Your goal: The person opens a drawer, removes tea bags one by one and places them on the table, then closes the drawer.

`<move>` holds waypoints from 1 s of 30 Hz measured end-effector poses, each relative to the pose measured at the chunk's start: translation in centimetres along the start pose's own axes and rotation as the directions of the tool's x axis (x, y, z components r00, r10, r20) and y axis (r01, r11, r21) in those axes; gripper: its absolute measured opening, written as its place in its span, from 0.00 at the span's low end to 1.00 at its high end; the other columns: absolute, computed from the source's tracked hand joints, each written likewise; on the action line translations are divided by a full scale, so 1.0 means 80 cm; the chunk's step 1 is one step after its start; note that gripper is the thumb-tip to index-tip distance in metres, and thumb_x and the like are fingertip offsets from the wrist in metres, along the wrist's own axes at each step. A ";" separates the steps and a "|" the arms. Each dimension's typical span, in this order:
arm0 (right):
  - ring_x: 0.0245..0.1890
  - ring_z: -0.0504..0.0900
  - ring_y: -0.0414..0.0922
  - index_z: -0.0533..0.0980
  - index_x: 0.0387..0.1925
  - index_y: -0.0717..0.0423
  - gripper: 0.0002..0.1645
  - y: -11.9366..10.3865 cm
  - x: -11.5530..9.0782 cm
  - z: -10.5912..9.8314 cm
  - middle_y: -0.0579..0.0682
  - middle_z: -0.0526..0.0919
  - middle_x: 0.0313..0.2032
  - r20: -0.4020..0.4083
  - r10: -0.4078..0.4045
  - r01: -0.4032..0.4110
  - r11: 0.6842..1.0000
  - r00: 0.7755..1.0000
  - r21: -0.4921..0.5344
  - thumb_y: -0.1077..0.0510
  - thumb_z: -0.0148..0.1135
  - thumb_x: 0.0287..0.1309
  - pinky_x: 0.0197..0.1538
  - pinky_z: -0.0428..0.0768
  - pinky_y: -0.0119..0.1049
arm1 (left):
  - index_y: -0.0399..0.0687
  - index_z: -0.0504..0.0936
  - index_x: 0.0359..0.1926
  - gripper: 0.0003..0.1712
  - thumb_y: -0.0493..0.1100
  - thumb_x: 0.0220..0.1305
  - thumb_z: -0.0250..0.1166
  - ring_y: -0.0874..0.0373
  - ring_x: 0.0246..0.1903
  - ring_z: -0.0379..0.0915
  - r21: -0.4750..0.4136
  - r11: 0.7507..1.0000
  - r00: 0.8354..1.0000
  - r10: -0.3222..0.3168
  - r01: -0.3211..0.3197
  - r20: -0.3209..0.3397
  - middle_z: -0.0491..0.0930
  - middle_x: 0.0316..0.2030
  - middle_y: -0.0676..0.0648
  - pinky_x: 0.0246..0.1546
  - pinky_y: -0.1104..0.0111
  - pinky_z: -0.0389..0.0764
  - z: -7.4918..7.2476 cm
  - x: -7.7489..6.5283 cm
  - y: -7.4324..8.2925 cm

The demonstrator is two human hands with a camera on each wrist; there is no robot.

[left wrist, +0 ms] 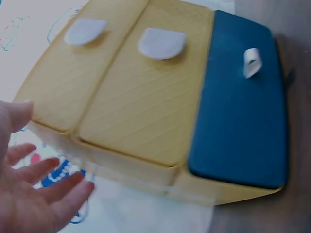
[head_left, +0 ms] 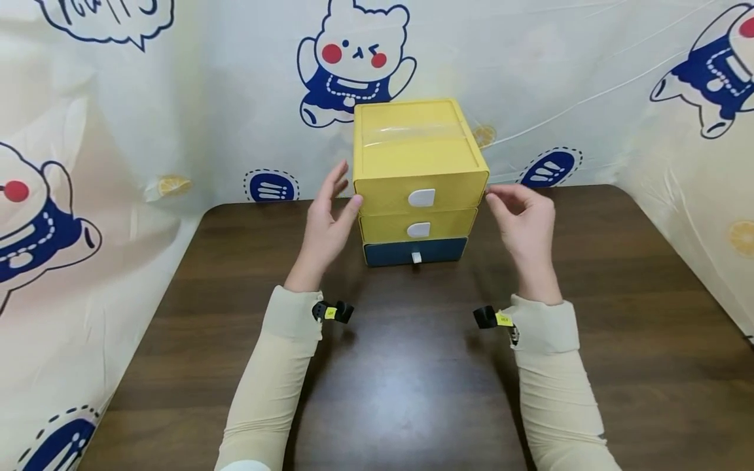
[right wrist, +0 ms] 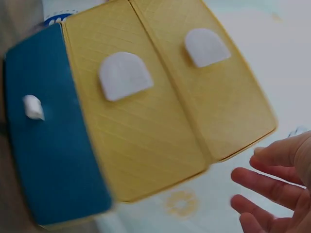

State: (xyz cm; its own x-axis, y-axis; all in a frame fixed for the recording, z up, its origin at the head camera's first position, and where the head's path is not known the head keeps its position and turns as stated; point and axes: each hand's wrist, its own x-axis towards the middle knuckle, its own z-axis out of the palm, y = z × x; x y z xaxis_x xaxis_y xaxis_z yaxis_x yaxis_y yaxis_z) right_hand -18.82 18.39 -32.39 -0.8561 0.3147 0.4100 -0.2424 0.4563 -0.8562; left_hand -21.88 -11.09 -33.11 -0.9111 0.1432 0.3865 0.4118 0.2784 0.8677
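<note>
A yellow box of drawers (head_left: 419, 140) stands toward the back of the table, its front facing me. Two yellow drawers (left wrist: 141, 87) with white rounded tabs sit above a dark blue drawer (right wrist: 53, 131) that has a small white loop pull (left wrist: 252, 62). All three drawers are closed. At the box's left side is my left hand (head_left: 326, 222), fingers spread and thumb near the upper front edge. My right hand (head_left: 524, 219) is off the right side, its fingers loosely bent and thumb close to the forefinger. In the right wrist view, those fingertips (right wrist: 241, 174) hold nothing.
The brown wooden table (head_left: 400, 366) extends in front of the box and to both sides. Behind it hangs a white sheet (head_left: 235, 98) printed with cartoon bears, and it also covers the left and right sides. Small black cameras (head_left: 333, 312) are on both wrists.
</note>
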 end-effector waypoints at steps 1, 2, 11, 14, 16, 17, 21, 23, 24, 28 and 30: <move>0.30 0.76 0.25 0.86 0.42 0.62 0.11 -0.007 0.003 -0.004 0.55 0.89 0.36 -0.009 -0.037 0.036 0.998 0.999 -0.043 0.60 0.66 0.62 0.38 0.74 0.19 | 0.49 0.62 0.75 0.32 0.43 0.73 0.57 0.54 0.71 0.62 0.002 0.999 0.999 0.033 -0.033 -0.024 0.62 0.74 0.49 0.62 0.53 0.77 -0.003 0.001 0.004; 0.31 0.76 0.25 0.86 0.42 0.62 0.11 -0.014 0.006 -0.007 0.58 0.88 0.37 -0.015 -0.079 0.077 0.994 0.997 -0.081 0.59 0.65 0.62 0.37 0.73 0.19 | 0.47 0.65 0.73 0.29 0.43 0.73 0.57 0.55 0.70 0.63 0.006 0.998 0.997 0.067 -0.067 -0.044 0.65 0.73 0.48 0.61 0.53 0.78 -0.006 0.003 0.008; 0.37 0.82 0.51 0.86 0.43 0.61 0.11 -0.072 0.022 -0.012 0.58 0.88 0.39 0.133 -0.339 0.362 0.897 0.931 -0.255 0.58 0.63 0.65 0.39 0.75 0.25 | 0.45 0.78 0.62 0.19 0.40 0.73 0.57 0.59 0.67 0.67 0.098 0.974 0.979 0.200 -0.203 0.036 0.74 0.66 0.49 0.57 0.53 0.81 -0.026 0.021 0.031; 0.34 0.84 0.51 0.85 0.43 0.61 0.11 -0.083 0.021 -0.003 0.58 0.89 0.38 0.212 -0.364 0.414 0.862 0.907 -0.292 0.58 0.63 0.65 0.40 0.82 0.37 | 0.47 0.80 0.61 0.18 0.41 0.74 0.56 0.59 0.68 0.67 0.126 0.972 0.979 0.188 -0.198 0.084 0.75 0.66 0.50 0.60 0.50 0.77 -0.029 0.024 0.033; 0.33 0.84 0.51 0.85 0.41 0.61 0.11 -0.088 0.020 0.003 0.58 0.89 0.37 0.282 -0.371 0.451 0.834 0.885 -0.318 0.58 0.62 0.65 0.40 0.83 0.45 | 0.47 0.81 0.60 0.17 0.41 0.74 0.56 0.59 0.67 0.67 0.134 0.972 0.977 0.179 -0.194 0.118 0.76 0.65 0.50 0.61 0.51 0.77 -0.031 0.027 0.033; 0.32 0.84 0.51 0.85 0.40 0.61 0.10 -0.091 0.019 0.006 0.57 0.89 0.36 0.325 -0.365 0.466 0.822 0.873 -0.327 0.58 0.63 0.65 0.39 0.83 0.45 | 0.47 0.81 0.59 0.17 0.41 0.74 0.56 0.60 0.67 0.68 0.145 0.970 0.975 0.177 -0.196 0.134 0.77 0.64 0.51 0.61 0.52 0.78 -0.033 0.029 0.033; 0.33 0.85 0.51 0.84 0.40 0.59 0.10 -0.098 0.016 0.018 0.56 0.89 0.35 0.494 -0.299 0.501 0.793 0.816 -0.348 0.56 0.65 0.64 0.39 0.84 0.44 | 0.47 0.83 0.57 0.16 0.41 0.74 0.55 0.60 0.65 0.71 0.219 0.946 0.961 0.199 -0.239 0.189 0.79 0.62 0.51 0.52 0.58 0.84 -0.037 0.032 0.033; 0.35 0.85 0.50 0.84 0.41 0.58 0.11 -0.102 0.015 0.023 0.55 0.89 0.36 0.554 -0.263 0.512 0.780 0.790 -0.360 0.54 0.66 0.63 0.40 0.85 0.44 | 0.47 0.83 0.56 0.16 0.41 0.74 0.55 0.59 0.64 0.71 0.269 0.921 0.951 0.229 -0.281 0.207 0.79 0.62 0.50 0.52 0.61 0.84 -0.038 0.033 0.033; 0.36 0.85 0.51 0.84 0.42 0.58 0.11 -0.103 0.015 0.026 0.55 0.89 0.36 0.576 -0.250 0.520 0.770 0.778 -0.369 0.54 0.66 0.63 0.41 0.85 0.45 | 0.46 0.83 0.56 0.16 0.40 0.74 0.55 0.59 0.64 0.72 0.289 0.908 0.945 0.247 -0.303 0.214 0.79 0.62 0.50 0.53 0.61 0.83 -0.039 0.033 0.033; 0.36 0.84 0.51 0.83 0.43 0.57 0.11 -0.103 0.017 0.034 0.55 0.88 0.38 0.631 -0.220 0.555 0.729 0.744 -0.401 0.55 0.66 0.63 0.40 0.84 0.45 | 0.47 0.84 0.55 0.15 0.39 0.74 0.55 0.57 0.65 0.72 0.351 0.868 0.931 0.281 -0.350 0.233 0.80 0.61 0.49 0.64 0.65 0.75 -0.039 0.033 0.034; 0.33 0.83 0.51 0.81 0.41 0.58 0.09 -0.101 0.019 0.036 0.55 0.88 0.36 0.655 -0.215 0.577 0.708 0.725 -0.407 0.56 0.65 0.64 0.37 0.83 0.44 | 0.47 0.84 0.54 0.15 0.39 0.74 0.55 0.57 0.64 0.72 0.366 0.857 0.926 0.287 -0.362 0.245 0.80 0.59 0.49 0.65 0.66 0.74 -0.039 0.034 0.036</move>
State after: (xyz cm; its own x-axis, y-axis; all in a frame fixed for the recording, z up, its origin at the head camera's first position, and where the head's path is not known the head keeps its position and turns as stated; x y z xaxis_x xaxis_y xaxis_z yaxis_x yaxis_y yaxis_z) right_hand -19.47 12.76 -25.73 -0.8673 -0.4147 0.2754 -0.4800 0.8435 -0.2412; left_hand -23.22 -12.89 -28.60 -0.7216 0.4451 0.5303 0.6892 0.5345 0.4893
